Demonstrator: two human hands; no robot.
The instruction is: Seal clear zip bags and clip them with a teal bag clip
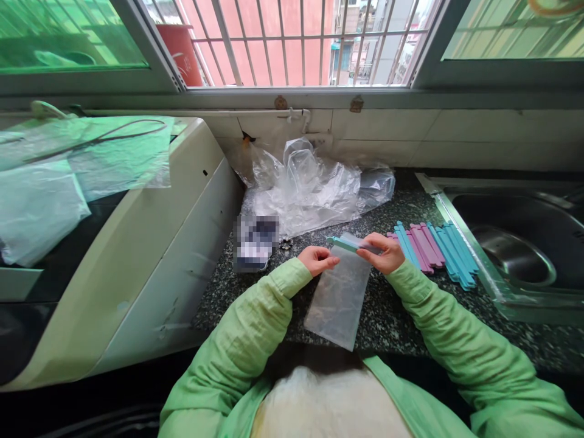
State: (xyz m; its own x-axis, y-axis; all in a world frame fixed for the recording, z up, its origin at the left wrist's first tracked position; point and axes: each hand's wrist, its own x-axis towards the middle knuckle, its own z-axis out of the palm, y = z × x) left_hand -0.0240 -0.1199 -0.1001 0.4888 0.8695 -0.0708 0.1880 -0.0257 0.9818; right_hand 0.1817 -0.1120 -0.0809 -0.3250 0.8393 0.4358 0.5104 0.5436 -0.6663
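Clear plastic bag (338, 298) flat on the speckled counter (401, 316), top edge seemingly being clamped with a teal sealing clip (347, 244) pinched by right hand (384, 252), left hand (317, 260) loosely curled nearby on the bag; next, sliding it fully across squarely, spare clips (433, 249) beside.

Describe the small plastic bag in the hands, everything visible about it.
The small plastic bag is a clear, flat, rectangular pouch of thin film, lying on the speckled counter. A teal sealing clip runs across its top edge. The right hand pinches that clipped edge; the left hand touches its upper left corner.
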